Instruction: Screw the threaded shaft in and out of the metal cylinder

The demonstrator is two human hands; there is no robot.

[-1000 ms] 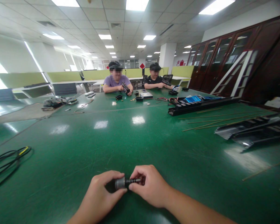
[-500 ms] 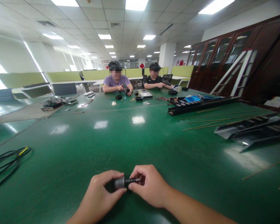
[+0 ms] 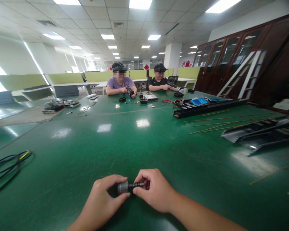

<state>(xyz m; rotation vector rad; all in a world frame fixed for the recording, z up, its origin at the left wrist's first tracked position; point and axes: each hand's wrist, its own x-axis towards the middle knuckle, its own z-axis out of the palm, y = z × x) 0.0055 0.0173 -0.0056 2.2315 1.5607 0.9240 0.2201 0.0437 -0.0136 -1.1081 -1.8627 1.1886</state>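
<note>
Low in the view, my left hand (image 3: 102, 195) grips the thick end of a grey metal cylinder with a ribbed dark shaft (image 3: 123, 187) between thumb and fingers. The part lies sideways, its thinner shaft pointing right. Around that shaft's far end are the closed fingertips of my right hand (image 3: 155, 191). Both hands are close together just over the green table (image 3: 125, 147). My right fingers partly hide the shaft's tip, and its exact kind cannot be made out.
A coiled black cable (image 3: 11, 165) lies at the left. Black metal channels (image 3: 260, 133) and thin brass-coloured rods (image 3: 221, 123) lie to the right. Across the table sit two people, one in a purple shirt (image 3: 115, 84), with small black boxes (image 3: 144, 101) before them.
</note>
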